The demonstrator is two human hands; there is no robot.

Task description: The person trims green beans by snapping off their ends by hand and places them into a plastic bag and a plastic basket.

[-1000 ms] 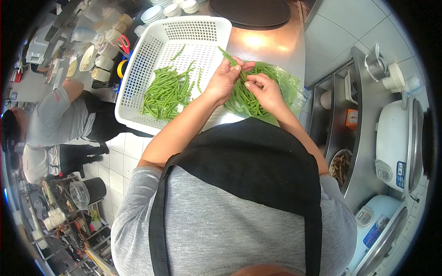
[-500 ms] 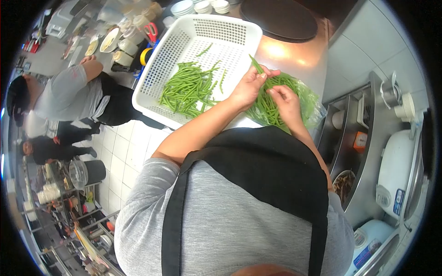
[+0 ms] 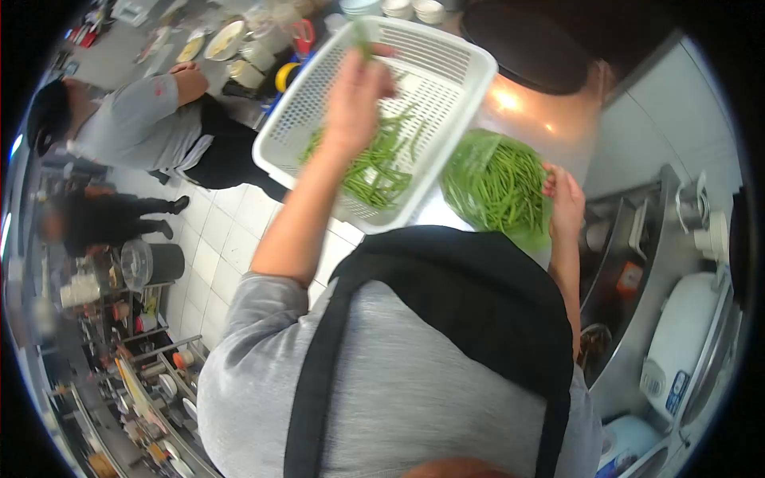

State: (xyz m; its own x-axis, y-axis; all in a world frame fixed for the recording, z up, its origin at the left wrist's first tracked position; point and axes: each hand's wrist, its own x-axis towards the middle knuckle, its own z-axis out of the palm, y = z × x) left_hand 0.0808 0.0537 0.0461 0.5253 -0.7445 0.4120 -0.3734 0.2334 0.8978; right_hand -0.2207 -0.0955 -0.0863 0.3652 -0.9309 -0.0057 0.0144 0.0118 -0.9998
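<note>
My left hand is raised over the white perforated basket, fingers closed around green beans that are smeared by motion. How many it holds I cannot make out. Below it, a heap of loose green beans lies in the basket, partly hidden by my wrist and forearm. To the right of the basket, a clear greenish plastic bag lies open, full of more green beans. My right hand is at the bag's right edge, its curled fingers gripping the plastic.
A dark round lid sits behind on the metal counter. Red-handled scissors, tubs and bowls stand beyond the basket. A co-worker in a grey shirt stands at left, another person farther off. Metal shelving is at right.
My left hand has moved from the bag up and left over the basket, carrying green beans. My right hand has shifted from above the beans to the bag's right edge. The view has shifted slightly.
</note>
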